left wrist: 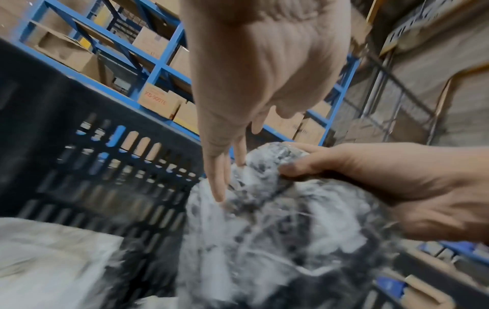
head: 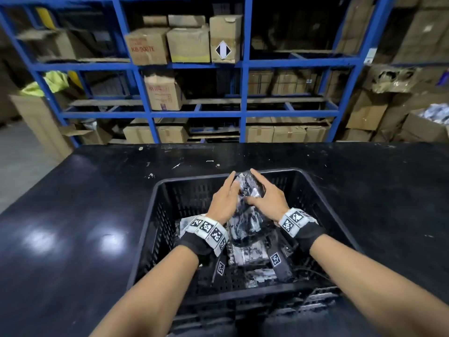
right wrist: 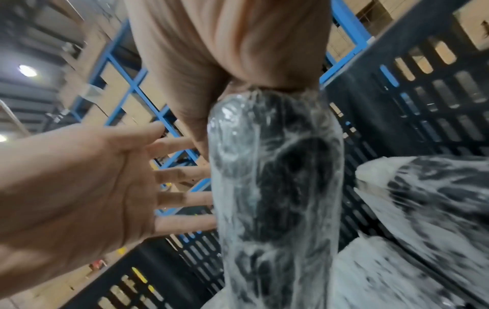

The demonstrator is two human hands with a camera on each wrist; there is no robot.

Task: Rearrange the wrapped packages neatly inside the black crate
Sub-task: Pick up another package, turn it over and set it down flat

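In front of you stands a black table (head: 73, 215), its top scuffed, flecked with pale marks and showing glare from overhead lights. Beyond its far edge rises a blue steel rack (head: 245, 64) of several tiers. You will find cardboard boxes (head: 187, 43) on its shelves; one carries red lettering (head: 143, 48), another a black-and-white diamond label (head: 223, 50). More cartons are stacked at the right (head: 366, 110), some torn. A yellow-green cloth (head: 52, 81) lies at the left. The floor (head: 19, 156) there is grey concrete.
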